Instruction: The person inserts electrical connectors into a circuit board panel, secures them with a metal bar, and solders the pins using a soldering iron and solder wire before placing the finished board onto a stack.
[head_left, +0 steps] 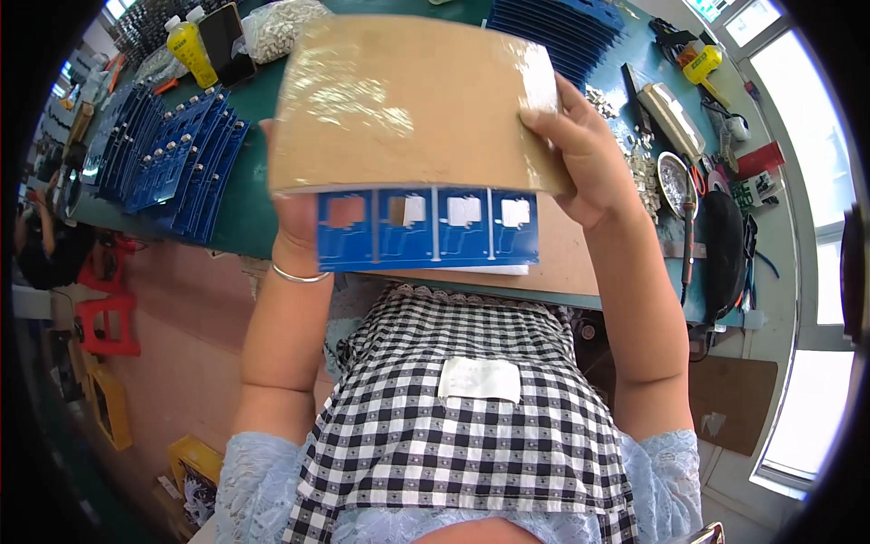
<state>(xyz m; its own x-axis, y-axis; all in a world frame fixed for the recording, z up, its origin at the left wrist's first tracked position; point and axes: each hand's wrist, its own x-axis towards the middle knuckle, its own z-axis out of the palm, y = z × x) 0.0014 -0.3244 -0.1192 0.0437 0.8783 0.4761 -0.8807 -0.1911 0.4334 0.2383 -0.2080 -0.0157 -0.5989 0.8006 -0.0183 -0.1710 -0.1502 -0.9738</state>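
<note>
A brown cardboard piece (417, 109), with shiny clear tape on its face, is held up in front of me between both hands. From under its near edge sticks out a blue circuit board panel (408, 243) with a row of cut-out windows. My right hand (589, 154) grips the cardboard's right edge, thumb on top and fingers around the side. At the left edge is my left hand (294, 222), closed on the cardboard and mostly hidden behind it. Whether its fingers also hold the blue panel does not show.
Stacks of blue circuit boards (181, 163) stand at the left, with more boards (557, 36) at the far side. A yellow bottle (190, 50) and a phone (227, 45) are back left. At the right lie a soldering iron (688, 240), a metal bowl (672, 172) and loose small parts.
</note>
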